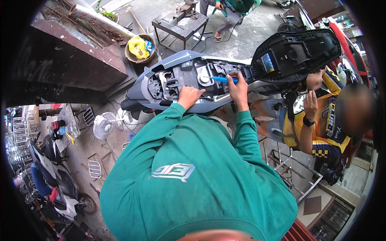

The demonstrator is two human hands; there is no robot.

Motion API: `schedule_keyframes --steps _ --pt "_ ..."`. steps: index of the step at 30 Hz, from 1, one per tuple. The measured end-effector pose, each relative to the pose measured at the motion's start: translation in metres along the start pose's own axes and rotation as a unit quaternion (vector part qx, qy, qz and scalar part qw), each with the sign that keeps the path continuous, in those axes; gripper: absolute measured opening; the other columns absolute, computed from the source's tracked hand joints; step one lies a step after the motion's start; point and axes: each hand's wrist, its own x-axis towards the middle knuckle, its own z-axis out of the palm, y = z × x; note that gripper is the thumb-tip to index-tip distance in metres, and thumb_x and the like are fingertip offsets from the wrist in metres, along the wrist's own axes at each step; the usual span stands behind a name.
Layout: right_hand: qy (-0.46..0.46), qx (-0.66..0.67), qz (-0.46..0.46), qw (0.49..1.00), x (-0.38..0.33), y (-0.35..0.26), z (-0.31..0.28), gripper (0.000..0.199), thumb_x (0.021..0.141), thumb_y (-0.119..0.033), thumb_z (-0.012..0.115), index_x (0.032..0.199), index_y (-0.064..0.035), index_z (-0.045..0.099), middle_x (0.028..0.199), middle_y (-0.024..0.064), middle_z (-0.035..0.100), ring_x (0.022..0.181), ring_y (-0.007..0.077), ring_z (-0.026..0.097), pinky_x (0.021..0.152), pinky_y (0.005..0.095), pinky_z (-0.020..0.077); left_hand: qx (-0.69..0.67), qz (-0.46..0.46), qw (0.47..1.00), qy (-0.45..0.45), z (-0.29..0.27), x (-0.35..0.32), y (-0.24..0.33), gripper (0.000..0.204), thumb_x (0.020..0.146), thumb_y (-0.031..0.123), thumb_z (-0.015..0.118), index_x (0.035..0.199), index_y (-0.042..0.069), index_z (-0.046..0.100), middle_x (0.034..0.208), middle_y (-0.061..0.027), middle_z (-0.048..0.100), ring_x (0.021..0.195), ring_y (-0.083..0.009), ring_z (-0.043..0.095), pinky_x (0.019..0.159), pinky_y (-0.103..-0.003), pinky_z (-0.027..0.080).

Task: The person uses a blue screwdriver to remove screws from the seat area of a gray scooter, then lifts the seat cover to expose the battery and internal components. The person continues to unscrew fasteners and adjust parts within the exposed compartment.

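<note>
In front of me, a grey scooter [160,63] lies crosswise with its under-seat area uncovered. Its black seat [295,54] is tipped up at the right, underside showing. My right hand [239,89] grips a slim blue-handled tool [220,79] from above. The tool's thin tip points left, at the round pale cap [204,78] in the middle of the scooter; whether it touches cannot be made out. My left hand [190,97] rests on the near side of the exposed body, left of the cap. Its thumb stretches to the right, and the other fingers are partly hidden.
A person in a yellow and black shirt [321,116] is close at the right. Another person [233,16] sits beyond a metal work table [181,26]. A basket [140,59] with a yellow bag, a white fan [105,125] and metal racks [285,160] stand around.
</note>
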Motion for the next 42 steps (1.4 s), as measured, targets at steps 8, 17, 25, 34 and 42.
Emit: schedule_keyframes --steps 8,17,25,34,42 --pt "0.003 -0.004 -0.003 1.000 -0.002 0.005 -0.003 0.023 0.101 -0.019 0.071 0.114 -0.0013 0.064 0.094 0.0088 0.073 0.066 0.0128 0.068 0.059 0.0305 0.0545 0.015 0.043 0.995 0.084 0.005 -0.003 -0.011 0.047 0.100 0.046 0.058 0.075 0.009 0.075 0.069 -0.0125 0.072 0.064 -0.0309 0.071 0.068 -0.046 0.052" --pt "0.012 0.030 -0.006 0.999 -0.009 0.014 -0.006 0.021 0.101 -0.017 0.071 0.112 -0.0011 0.064 0.089 0.0087 0.072 0.062 0.0126 0.065 0.056 0.0309 0.0529 0.015 0.028 0.999 -0.028 -0.001 0.004 -0.002 0.050 0.100 0.049 0.058 0.075 0.009 0.074 0.071 -0.0144 0.072 0.066 -0.0336 0.071 0.069 -0.047 0.053" --pt "0.020 0.008 -0.015 1.000 -0.015 0.013 -0.008 0.020 0.100 -0.016 0.071 0.111 -0.0009 0.065 0.089 0.0105 0.072 0.061 0.0137 0.066 0.057 0.0320 0.0526 0.003 0.065 0.995 -0.070 -0.006 0.004 -0.022 0.047 0.095 0.047 0.062 0.075 0.007 0.075 0.070 -0.0163 0.072 0.071 -0.0349 0.073 0.071 -0.049 0.056" --pt "0.019 0.025 0.001 0.999 -0.019 0.014 -0.009 0.020 0.100 -0.016 0.070 0.111 0.0000 0.064 0.090 0.0106 0.073 0.062 0.0134 0.066 0.057 0.0317 0.0536 0.040 0.028 0.998 -0.035 0.002 0.002 -0.005 0.043 0.101 0.049 0.057 0.088 0.012 0.076 0.074 -0.0114 0.072 0.066 -0.0290 0.070 0.069 -0.046 0.050" --pt "0.016 0.020 0.018 1.000 -0.022 0.013 -0.011 0.020 0.100 -0.016 0.071 0.111 -0.0003 0.065 0.090 0.0102 0.073 0.064 0.0138 0.066 0.059 0.0321 0.0550 -0.027 0.080 0.994 -0.073 -0.014 -0.001 -0.027 0.044 0.097 0.045 0.060 0.081 0.008 0.077 0.069 -0.0170 0.071 0.070 -0.0356 0.071 0.073 -0.048 0.053"
